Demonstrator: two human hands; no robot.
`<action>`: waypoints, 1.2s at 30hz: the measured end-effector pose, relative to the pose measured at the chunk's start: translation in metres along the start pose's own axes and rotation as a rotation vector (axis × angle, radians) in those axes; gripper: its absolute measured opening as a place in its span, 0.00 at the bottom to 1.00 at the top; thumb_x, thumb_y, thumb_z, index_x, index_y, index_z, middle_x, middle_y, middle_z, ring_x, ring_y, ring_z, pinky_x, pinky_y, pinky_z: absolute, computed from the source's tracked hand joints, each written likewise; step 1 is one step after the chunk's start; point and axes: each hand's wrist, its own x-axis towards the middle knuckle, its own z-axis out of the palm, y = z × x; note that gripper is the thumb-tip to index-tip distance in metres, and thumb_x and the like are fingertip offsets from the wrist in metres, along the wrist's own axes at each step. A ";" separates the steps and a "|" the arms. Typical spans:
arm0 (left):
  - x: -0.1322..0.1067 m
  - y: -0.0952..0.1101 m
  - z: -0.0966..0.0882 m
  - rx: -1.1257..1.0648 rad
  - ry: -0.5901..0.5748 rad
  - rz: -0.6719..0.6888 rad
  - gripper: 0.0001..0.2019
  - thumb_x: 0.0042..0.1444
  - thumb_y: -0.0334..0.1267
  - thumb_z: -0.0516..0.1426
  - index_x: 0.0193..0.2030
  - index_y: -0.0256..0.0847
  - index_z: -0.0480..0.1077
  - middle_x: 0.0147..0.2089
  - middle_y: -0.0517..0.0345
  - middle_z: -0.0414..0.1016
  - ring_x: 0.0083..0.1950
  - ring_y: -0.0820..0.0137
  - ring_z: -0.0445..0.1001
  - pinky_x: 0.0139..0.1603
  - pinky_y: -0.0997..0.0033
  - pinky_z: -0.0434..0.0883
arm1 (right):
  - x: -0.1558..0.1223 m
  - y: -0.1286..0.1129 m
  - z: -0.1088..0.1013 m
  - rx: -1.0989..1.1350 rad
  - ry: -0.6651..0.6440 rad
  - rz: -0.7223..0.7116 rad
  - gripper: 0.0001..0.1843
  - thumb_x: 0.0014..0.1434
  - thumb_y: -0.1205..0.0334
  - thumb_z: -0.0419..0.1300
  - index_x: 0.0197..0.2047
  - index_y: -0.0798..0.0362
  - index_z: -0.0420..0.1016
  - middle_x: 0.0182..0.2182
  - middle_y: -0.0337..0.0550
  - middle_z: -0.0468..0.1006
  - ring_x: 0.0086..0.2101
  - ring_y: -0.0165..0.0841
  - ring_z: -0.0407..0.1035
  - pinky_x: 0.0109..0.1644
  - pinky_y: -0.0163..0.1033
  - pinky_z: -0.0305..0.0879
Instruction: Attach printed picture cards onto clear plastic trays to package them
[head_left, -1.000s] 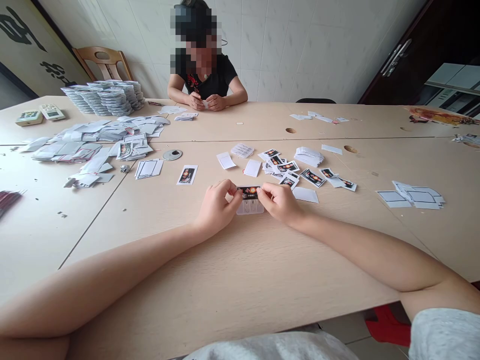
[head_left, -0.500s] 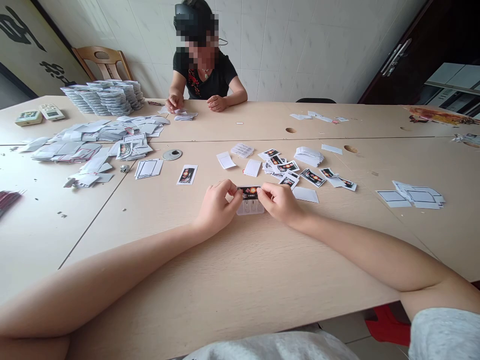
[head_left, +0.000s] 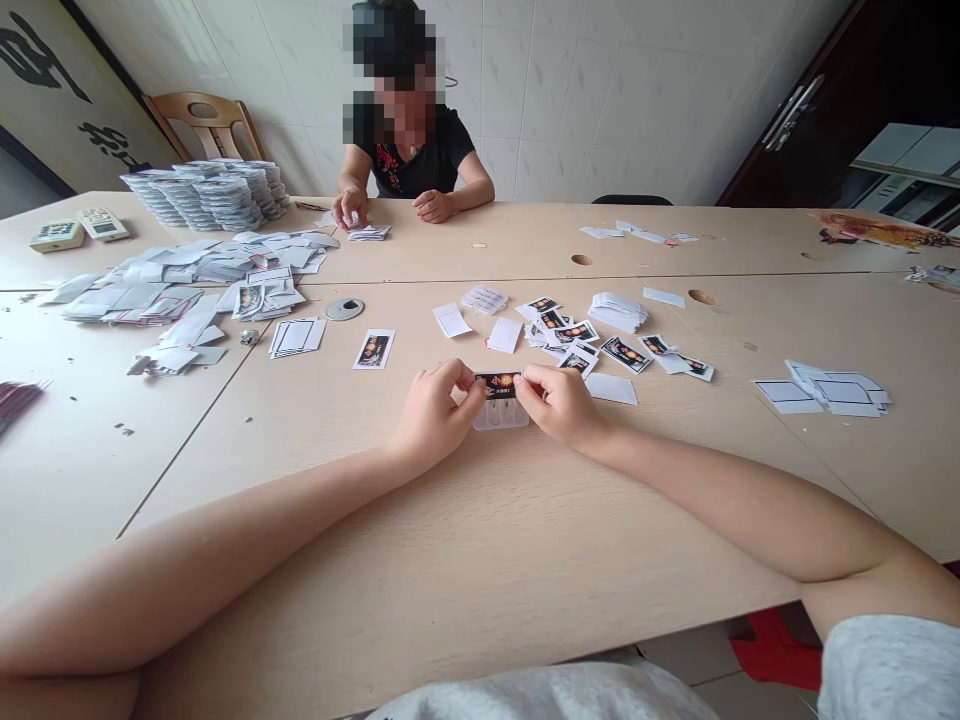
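My left hand (head_left: 433, 410) and my right hand (head_left: 559, 402) meet at the table's middle, both pinching a small clear packet with a dark printed card (head_left: 500, 398) on top. The left fingers grip its left end, the right fingers its right end. The packet lies low on the light wooden table (head_left: 465, 560). Just beyond my right hand lies a scatter of printed cards (head_left: 577, 340) and a blank white card (head_left: 610, 389).
A person in black sits across, one hand on small cards (head_left: 367, 232). Heaps of white packets (head_left: 187, 285) and stacked bundles (head_left: 210, 192) fill the far left. A lone printed card (head_left: 373, 350), white card stack (head_left: 619, 311), framed cards (head_left: 825, 390) and round metal disc (head_left: 344, 309) lie around.
My hands and the packet have stayed put. The person opposite moved one hand from in front of the chest out to the small cards on the table.
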 end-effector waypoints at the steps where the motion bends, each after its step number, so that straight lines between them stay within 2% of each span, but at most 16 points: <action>1: 0.000 0.000 0.000 0.000 -0.001 0.000 0.10 0.57 0.40 0.51 0.27 0.40 0.59 0.30 0.60 0.71 0.28 0.73 0.64 0.30 0.72 0.59 | 0.000 0.000 0.000 0.002 -0.002 0.002 0.19 0.60 0.59 0.51 0.21 0.55 0.51 0.15 0.34 0.53 0.19 0.23 0.47 0.24 0.33 0.43; 15: 0.002 -0.003 0.000 -0.023 -0.016 0.002 0.11 0.58 0.41 0.50 0.27 0.40 0.58 0.29 0.60 0.70 0.28 0.73 0.63 0.31 0.72 0.60 | 0.000 0.001 0.000 0.010 0.001 0.016 0.21 0.60 0.59 0.52 0.19 0.55 0.49 0.15 0.34 0.51 0.19 0.23 0.46 0.25 0.34 0.42; 24: 0.005 -0.008 0.000 -0.081 -0.005 -0.037 0.11 0.58 0.43 0.51 0.28 0.40 0.60 0.32 0.58 0.71 0.34 0.71 0.65 0.36 0.70 0.62 | 0.002 0.002 -0.003 0.274 0.018 -0.022 0.25 0.62 0.57 0.52 0.18 0.55 0.46 0.17 0.35 0.48 0.21 0.24 0.46 0.26 0.35 0.43; 29: 0.006 -0.005 -0.001 -0.078 -0.015 -0.104 0.16 0.58 0.50 0.51 0.28 0.40 0.61 0.33 0.56 0.71 0.37 0.68 0.66 0.37 0.68 0.62 | 0.002 0.004 -0.004 0.351 0.060 -0.067 0.25 0.63 0.57 0.53 0.19 0.54 0.45 0.19 0.35 0.48 0.22 0.24 0.46 0.27 0.35 0.44; 32: 0.007 -0.008 -0.001 -0.146 -0.023 -0.157 0.18 0.56 0.54 0.53 0.28 0.40 0.61 0.32 0.57 0.70 0.38 0.67 0.66 0.37 0.69 0.62 | 0.002 0.004 -0.004 0.369 0.084 -0.044 0.26 0.63 0.56 0.53 0.20 0.54 0.45 0.19 0.35 0.48 0.23 0.25 0.45 0.27 0.35 0.45; 36: 0.008 -0.012 -0.002 -0.335 -0.078 -0.106 0.14 0.59 0.50 0.51 0.35 0.41 0.62 0.34 0.59 0.68 0.38 0.70 0.65 0.38 0.71 0.63 | 0.001 0.000 -0.005 0.349 0.067 -0.045 0.26 0.63 0.55 0.52 0.19 0.54 0.45 0.19 0.35 0.48 0.22 0.25 0.45 0.27 0.35 0.44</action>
